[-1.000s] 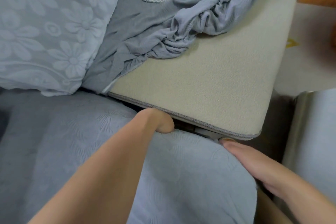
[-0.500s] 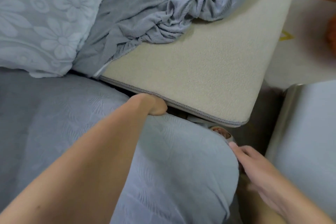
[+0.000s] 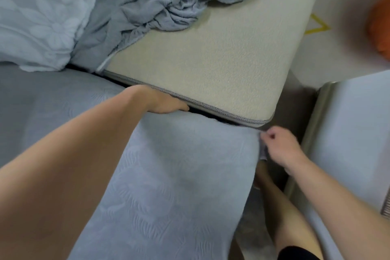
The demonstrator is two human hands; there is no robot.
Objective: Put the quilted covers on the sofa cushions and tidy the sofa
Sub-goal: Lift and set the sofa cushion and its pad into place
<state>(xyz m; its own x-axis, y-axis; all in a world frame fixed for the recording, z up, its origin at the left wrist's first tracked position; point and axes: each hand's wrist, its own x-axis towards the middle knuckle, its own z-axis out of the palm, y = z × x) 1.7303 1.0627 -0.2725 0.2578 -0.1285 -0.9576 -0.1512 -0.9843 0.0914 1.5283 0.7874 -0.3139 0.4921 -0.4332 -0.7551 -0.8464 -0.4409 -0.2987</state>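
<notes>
The left hand [image 3: 166, 104] is reaching into the gap between the covered cushion [image 3: 168, 175] and the bare cushion [image 3: 221, 65]. Its fingers are hidden down in that gap, so I cannot tell whether they are curled on cloth or lying flat. The right hand [image 3: 278, 148] is working at the covered cushion's far corner, its fingers [image 3: 269, 135] curled together and pinching the cover's edge just beside the bare cushion's rounded corner.

The near cushion is lying under both forearms with its quilted cover [image 3: 190, 137] already stretched over the top, so this one looks nearly done; judging by the hands, the edge and corner are still being tucked and pulled snug. Just beyond the left fingers the bare cushion is showing its beige surface, uncovered over most of its top. A second cover [image 3: 164, 4] is lying bunched on its far part, well beyond both hands, only partly pulled on at the back. A floral pillow [image 3: 38, 12] is leaning far to the left of the left hand.

So roughly one cushion is dressed, one is waiting to be finished, and the general tidying is still to come.
</notes>
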